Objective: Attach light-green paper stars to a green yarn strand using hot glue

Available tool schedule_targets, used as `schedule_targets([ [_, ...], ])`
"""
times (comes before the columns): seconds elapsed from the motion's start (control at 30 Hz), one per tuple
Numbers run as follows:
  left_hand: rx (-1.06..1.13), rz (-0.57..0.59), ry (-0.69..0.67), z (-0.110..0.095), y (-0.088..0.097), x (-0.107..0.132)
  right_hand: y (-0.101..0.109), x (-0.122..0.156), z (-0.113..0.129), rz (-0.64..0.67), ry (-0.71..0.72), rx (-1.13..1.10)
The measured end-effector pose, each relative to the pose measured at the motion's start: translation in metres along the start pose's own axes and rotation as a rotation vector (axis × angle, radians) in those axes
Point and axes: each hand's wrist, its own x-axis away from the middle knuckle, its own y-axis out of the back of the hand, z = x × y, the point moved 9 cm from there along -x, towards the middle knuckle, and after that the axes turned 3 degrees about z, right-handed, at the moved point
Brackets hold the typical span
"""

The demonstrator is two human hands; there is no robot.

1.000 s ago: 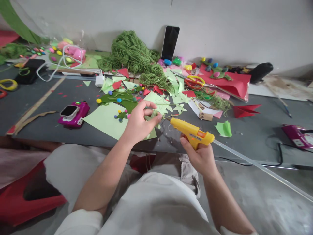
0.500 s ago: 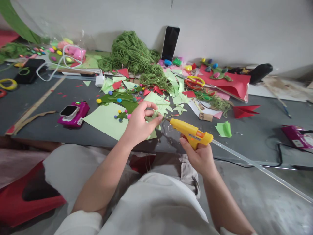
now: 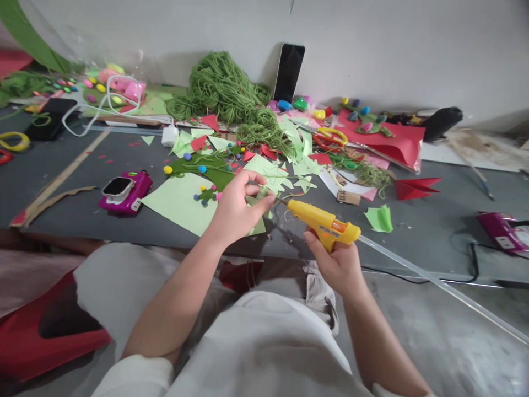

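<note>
My left hand [image 3: 235,207] pinches a small light green paper piece [image 3: 261,193] between thumb and fingers, just above a light green sheet [image 3: 177,201] on the dark table. My right hand [image 3: 336,264] grips a yellow glue gun [image 3: 320,223], its nozzle pointing left and nearly touching the pinched piece. A long clear glue stick [image 3: 433,284] trails out of the gun's back to the right.
Green yarn pile [image 3: 223,91], a phone [image 3: 289,71] leaning on the wall, yellow-handled scissors [image 3: 330,137], red paper [image 3: 397,140], paper scraps and small pompoms crowd the table's back. A magenta device [image 3: 124,191] lies left, another [image 3: 502,231] right with a black cable.
The glue gun's nozzle has moved slightly left, closer to the green piece in my left hand. Otherwise the scene holds still.
</note>
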Motion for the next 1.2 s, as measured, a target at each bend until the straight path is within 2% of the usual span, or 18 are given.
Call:
schedule_targets([
  [0.2, -0.004, 0.004, 0.004, 0.001, 0.0, -0.001, -0.001, -0.001, 0.004, 0.003, 0.003, -0.007],
  [0.67, -0.005, -0.009, -0.007, 0.001, 0.0, 0.0, -0.003, 0.001, -0.004, -0.007, -0.027, -0.035],
  [1.2, -0.037, -0.012, -0.013, -0.004, 0.0, 0.002, -0.001, 0.003, -0.006, -0.022, -0.022, 0.033],
])
